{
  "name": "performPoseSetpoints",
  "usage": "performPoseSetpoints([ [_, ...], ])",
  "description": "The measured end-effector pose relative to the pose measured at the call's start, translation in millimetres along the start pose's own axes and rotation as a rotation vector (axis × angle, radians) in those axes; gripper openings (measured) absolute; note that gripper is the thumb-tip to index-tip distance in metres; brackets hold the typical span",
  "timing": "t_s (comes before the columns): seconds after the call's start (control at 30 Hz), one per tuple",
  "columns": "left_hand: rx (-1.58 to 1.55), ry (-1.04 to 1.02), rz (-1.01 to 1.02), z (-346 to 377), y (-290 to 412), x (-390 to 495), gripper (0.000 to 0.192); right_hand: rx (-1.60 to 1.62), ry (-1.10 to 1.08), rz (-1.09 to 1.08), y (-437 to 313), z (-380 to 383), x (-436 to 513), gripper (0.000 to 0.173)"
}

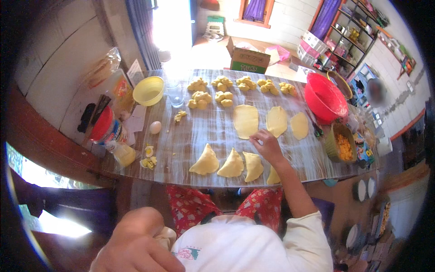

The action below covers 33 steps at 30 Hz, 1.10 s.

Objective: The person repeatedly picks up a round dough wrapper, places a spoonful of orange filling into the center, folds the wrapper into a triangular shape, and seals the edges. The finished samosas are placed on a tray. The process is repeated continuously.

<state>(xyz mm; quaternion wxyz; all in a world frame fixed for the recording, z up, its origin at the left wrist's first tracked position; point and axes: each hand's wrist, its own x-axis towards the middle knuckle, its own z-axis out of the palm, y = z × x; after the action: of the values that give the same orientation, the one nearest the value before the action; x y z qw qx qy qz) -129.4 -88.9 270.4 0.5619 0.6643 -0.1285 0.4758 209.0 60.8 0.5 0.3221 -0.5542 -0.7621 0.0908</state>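
Observation:
My right hand [266, 144] reaches over the table with thumb and fingers drawn together. Its fingertips meet the lower right edge of a flat rolled dough sheet [246, 120]; whether they pinch it is unclear. Two smaller sheets, a middle one [276, 121] and a right one [299, 125], lie beside it. Along the near edge sit several folded dough turnovers [205, 161], the rightmost partly hidden by my forearm. Large and close to the camera, my left hand [139, 250] is raised at lower left, its fingertips cut off by the frame. Clustered dough balls [199, 99] form two rows farther back.
At left are a yellow bowl [148, 91], a clear glass [175, 97], a whole egg [155, 127], cut boiled egg [149, 159] and a red-lidded tub [105, 127]. A red basin [324, 97], scissors [317, 129] and a container of orange filling [344, 146] occupy the right.

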Motion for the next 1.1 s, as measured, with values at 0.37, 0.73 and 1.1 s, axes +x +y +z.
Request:
performPoseSetpoints([
  [0.37, -0.083, -0.086, 0.209, -16.8, -1.3, -7.4, 0.025, -0.432, -0.197, -0.164, 5.4, 31.9, 22.1, 0.007],
  [0.73, 0.571, 0.362, -0.829, -77.4, -28.7, -185.4, 0.044, -0.343, -0.259, -0.246, 15.3, 27.1, 32.4, 0.008],
  [1.1, 0.44, 1.037, -1.595, -7.0, -205.7, -468.2, 0.045, 0.253, -0.012, 0.254, 32.2, 37.0, 48.6, 0.016],
])
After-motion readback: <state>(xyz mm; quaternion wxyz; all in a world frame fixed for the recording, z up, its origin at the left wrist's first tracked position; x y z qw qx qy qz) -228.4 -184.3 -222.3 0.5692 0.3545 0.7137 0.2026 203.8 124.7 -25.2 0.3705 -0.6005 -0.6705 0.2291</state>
